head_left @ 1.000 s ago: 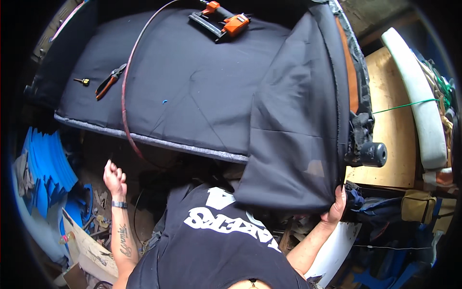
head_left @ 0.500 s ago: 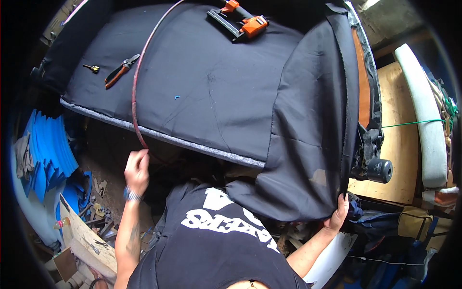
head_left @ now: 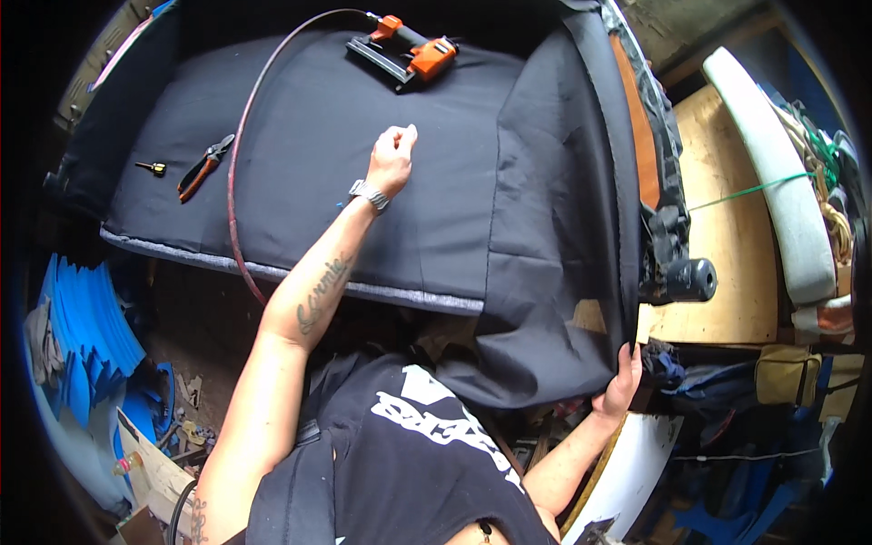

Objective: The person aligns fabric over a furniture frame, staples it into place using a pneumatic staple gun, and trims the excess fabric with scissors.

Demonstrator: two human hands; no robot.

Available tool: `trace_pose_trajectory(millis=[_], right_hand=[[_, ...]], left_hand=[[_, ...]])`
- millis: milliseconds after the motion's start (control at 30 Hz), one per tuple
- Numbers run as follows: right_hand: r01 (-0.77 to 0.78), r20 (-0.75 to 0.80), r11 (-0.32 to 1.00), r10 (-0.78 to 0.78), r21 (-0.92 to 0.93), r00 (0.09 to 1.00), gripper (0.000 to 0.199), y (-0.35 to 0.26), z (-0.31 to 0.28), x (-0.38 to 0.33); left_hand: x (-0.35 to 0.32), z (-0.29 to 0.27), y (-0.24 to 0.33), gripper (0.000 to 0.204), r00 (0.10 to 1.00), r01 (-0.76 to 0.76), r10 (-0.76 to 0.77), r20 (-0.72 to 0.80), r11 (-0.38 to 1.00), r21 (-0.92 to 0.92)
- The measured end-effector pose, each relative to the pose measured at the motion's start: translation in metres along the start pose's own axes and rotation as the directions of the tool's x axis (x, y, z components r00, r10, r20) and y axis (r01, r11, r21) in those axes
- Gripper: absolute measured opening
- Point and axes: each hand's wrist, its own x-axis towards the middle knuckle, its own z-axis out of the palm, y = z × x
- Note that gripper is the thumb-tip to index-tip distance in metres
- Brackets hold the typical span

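- My left hand is stretched out over the dark upholstered cushion, fingers curled into a loose fist; it looks to rest on or just above the fabric, and I cannot tell whether it pinches anything
- From that hand the orange pneumatic stapler lies at about 12 o'clock, near but apart; its long axis runs from 10 o'clock to 4 o'clock, and the left hand is by far the nearer one
- The reddish air hose leaves the stapler at its 10 o'clock end and sweeps in an arc to 9 o'clock of my hand, then down over the cushion's near edge
- My right hand is well apart, at about 5 o'clock from the left, closed on the lower corner of the loose black fabric flap that drapes over the cushion's right end
- Pliers with orange handles lie at 9 o'clock of the left hand, beyond the hose, with a small yellow-tipped tool just past them
- The cushion's long axis runs from 9 to 3 o'clock, its grey welted edge towards me
- At 3 o'clock a plywood panel and a white padded piece; at 8 o'clock blue foam sheets stand on a cluttered floor
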Motion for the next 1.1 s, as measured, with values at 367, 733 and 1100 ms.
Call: trace_pose_trajectory(millis=[367, 733, 1100], right_hand=[[-0.004, 0.09, 0.998, -0.001, 0.059, 0.996, 0.035, 0.009, -0.008, 0.002], [-0.011, 0.093, 0.994, 0.001, 0.111, 0.996, 0.03, 0.017, -0.011, 0.007], [-0.039, 0.142, 0.998, 0.03, 0.058, 0.989, 0.036, 0.019, -0.017, 0.008]], left_hand=[[-0.006, 0.002, -0.033, 0.034, 0.99, 0.021, 0.108, -0.087, 0.507, 0.862], [0.05, -0.05, 0.095, 0.021, 0.992, -0.118, 0.065, -0.106, 0.224, -0.967], [-0.33, -0.267, -0.094, 0.022, 0.97, 0.203, -0.241, 0.021, 0.859, 0.471]])
